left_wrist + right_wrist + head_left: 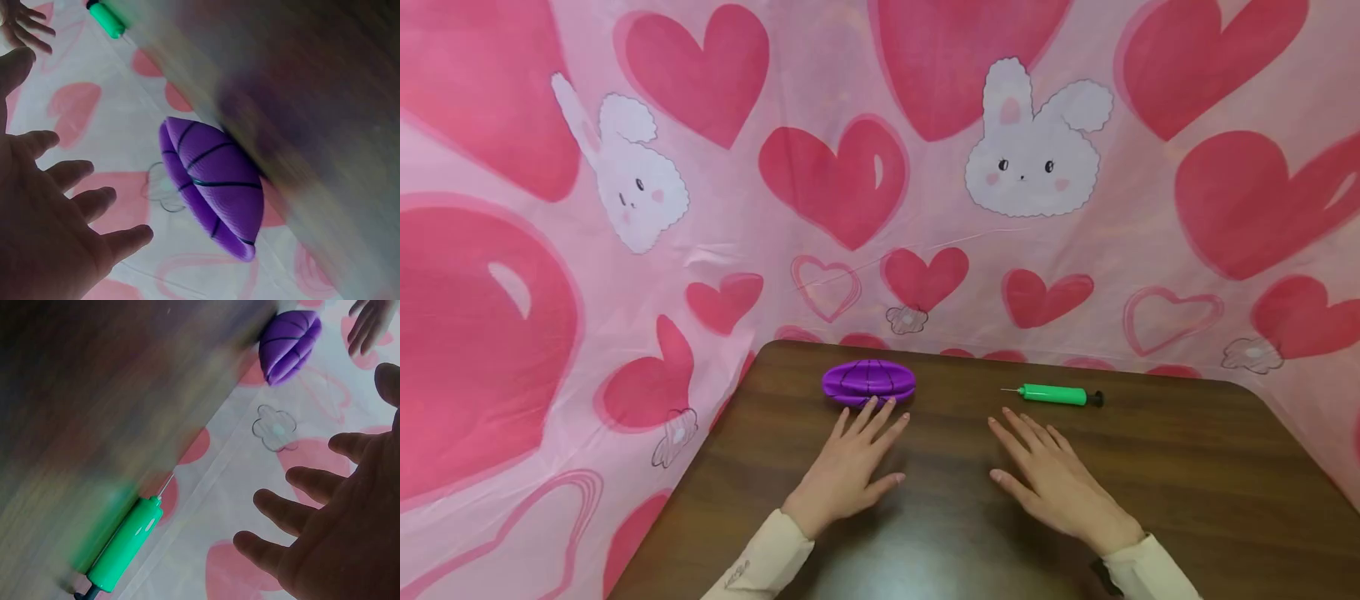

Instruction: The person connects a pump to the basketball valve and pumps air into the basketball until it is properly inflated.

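Observation:
A deflated purple ball (868, 382) with black lines, folded in on itself, lies toward the back of the table, left of centre. Just in front of it my left hand (850, 475) is spread with straight fingers; the left wrist view shows a gap between the fingers and the purple ball (219, 181). At the back right lies a green hand pump (1055, 394) with a thin needle pointing left and a black handle at its right end. My right hand (1063, 492) is nearest to it, fingers spread and holding nothing; the right wrist view shows the green pump (127, 544) apart from it.
The brown wooden table (940, 533) has rounded back corners. Behind it and to the left hangs a pink cloth (842, 67) printed with hearts and rabbits. Both sleeves, cream-coloured (775, 550), reach in from the front.

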{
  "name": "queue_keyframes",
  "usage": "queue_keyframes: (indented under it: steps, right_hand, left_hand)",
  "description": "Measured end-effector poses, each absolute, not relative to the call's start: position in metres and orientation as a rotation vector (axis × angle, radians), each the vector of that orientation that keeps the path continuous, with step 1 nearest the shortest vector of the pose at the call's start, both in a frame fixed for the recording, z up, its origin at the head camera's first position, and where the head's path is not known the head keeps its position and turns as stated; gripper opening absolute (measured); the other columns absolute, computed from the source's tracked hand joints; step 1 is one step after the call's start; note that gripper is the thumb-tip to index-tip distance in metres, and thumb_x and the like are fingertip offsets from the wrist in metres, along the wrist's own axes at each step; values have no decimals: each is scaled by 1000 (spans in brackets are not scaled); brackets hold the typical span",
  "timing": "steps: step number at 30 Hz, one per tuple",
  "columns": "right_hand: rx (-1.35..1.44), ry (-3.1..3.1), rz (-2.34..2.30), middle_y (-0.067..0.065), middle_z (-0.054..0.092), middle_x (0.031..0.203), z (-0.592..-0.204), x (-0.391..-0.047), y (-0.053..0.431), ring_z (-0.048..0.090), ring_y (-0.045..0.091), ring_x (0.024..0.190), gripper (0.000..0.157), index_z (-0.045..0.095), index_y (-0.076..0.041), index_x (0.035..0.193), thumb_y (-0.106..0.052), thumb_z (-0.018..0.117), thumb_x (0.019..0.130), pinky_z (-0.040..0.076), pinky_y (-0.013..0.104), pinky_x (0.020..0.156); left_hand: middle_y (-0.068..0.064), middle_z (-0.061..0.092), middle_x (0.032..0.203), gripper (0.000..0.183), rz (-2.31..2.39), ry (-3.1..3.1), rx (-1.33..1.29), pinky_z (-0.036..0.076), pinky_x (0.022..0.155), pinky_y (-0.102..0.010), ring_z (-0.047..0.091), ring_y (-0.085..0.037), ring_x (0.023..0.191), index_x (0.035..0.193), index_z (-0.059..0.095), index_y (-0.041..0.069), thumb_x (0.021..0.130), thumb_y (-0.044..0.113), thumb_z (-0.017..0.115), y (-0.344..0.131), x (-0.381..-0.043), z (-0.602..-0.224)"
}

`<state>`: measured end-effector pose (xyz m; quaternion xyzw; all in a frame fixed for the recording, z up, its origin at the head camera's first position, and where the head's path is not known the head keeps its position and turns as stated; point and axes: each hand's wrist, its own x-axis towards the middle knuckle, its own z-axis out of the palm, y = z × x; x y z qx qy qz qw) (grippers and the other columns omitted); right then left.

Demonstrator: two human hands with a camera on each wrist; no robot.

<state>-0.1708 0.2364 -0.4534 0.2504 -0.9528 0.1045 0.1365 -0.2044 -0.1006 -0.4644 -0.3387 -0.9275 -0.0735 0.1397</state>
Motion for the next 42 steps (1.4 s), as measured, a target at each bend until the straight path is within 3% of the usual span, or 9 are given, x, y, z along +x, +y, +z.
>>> queue_keyframes:
  steps: [17,42]
  right_hand:
    - [640,-2815,352,21,38,166,-451,-197,258,41,45,149,74,40,-9,160,-40,68,99,36,72,114]
    - [592,-2827,432,30,40,161,-456,-230,279,48,51,143,73,39,-3,159,-38,66,101,36,73,114]
  left_hand:
    - [-12,36,170,77,-290,-2723,-857,32,121,-68,33,-39,158,162,38,20,98,48,69,-116,-224,-469]
    - [-12,39,168,75,-322,-2718,-776,32,123,-64,35,-38,157,161,41,18,97,44,70,-124,-246,-469]
